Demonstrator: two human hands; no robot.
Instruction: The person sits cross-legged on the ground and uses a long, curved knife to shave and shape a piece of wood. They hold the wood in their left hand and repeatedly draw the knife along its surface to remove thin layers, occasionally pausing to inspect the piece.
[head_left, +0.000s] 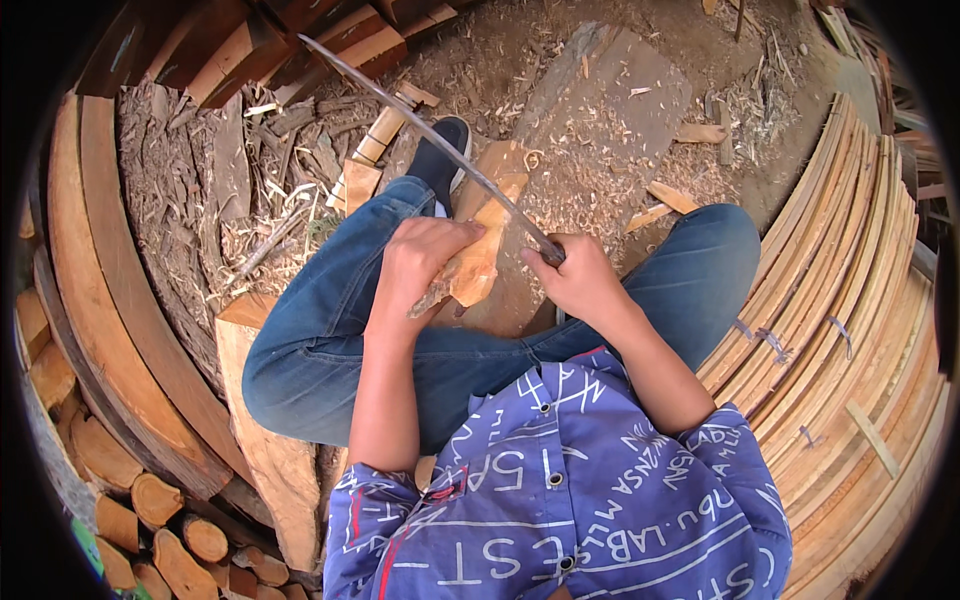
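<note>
My left hand grips a pale block of wood that stands on end on a wooden chopping block between my knees. My right hand is closed round the handle of a long, thin curved blade. The blade slants up and to the left from that hand and lies against the upper side of the wood block. Both forearms come up from my blue patterned shirt. I sit in blue jeans, with one dark shoe visible beyond the block.
Wood shavings and chips cover the dirt ground ahead. Stacked thin curved slats fill the right side. Thick curved planks and cut log ends line the left. A squared timber lies under my left thigh.
</note>
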